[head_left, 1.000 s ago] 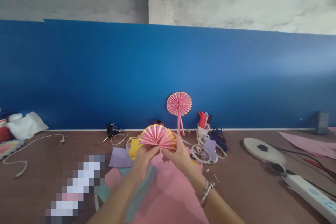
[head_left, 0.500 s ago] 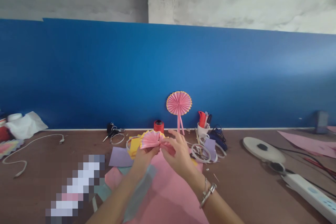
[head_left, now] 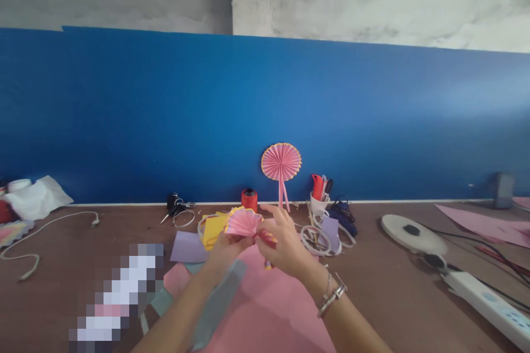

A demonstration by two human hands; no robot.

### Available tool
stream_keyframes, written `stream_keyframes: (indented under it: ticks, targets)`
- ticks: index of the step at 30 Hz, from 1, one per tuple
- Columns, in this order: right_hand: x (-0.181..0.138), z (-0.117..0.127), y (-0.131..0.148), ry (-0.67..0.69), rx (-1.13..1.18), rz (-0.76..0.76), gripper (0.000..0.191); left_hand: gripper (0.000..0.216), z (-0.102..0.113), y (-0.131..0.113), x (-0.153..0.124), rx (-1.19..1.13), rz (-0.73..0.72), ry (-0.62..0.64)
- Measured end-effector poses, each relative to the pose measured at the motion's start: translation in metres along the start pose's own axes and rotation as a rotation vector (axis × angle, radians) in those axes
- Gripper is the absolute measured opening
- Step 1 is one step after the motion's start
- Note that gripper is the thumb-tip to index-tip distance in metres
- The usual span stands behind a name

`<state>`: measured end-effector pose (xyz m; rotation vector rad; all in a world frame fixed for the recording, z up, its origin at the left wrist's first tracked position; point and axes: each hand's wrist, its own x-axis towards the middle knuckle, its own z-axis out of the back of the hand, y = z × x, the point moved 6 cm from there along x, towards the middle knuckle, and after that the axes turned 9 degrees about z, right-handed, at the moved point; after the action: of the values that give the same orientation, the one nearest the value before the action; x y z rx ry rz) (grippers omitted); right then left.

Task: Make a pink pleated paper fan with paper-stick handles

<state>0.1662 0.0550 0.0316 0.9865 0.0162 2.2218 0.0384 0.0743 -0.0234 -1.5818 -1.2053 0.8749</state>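
Both hands hold a pleated pink paper fan (head_left: 242,221) with a yellow edge, low in the middle of the head view, above a pink sheet (head_left: 265,309) on the brown table. My left hand (head_left: 226,248) pinches the fan's base from the left. My right hand (head_left: 284,242) grips its right side, fingers closed around the folded pleats. The fan is partly squeezed together. A finished round pink fan on a stick (head_left: 281,162) leans against the blue wall behind.
Scissors (head_left: 176,207), a red thread spool (head_left: 249,199), a white cup of pens (head_left: 319,198), tape rings (head_left: 314,240), purple paper (head_left: 186,247) and yellow paper (head_left: 213,230) lie behind my hands. A white disc (head_left: 413,233) and power strip (head_left: 488,300) sit right; a cable (head_left: 25,248) left.
The fan, spread in a half circle a second ago, has been pressed together from the right by my right hand. The red spool behind it now shows.
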Motion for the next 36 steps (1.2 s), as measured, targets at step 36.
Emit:
stream_keyframes:
  ticks: [36]
  targets:
    - [-0.005,-0.02,0.0,0.193,-0.164,0.029,0.016,0.024,-0.02,-0.012,-0.029,1.459,-0.681,-0.437]
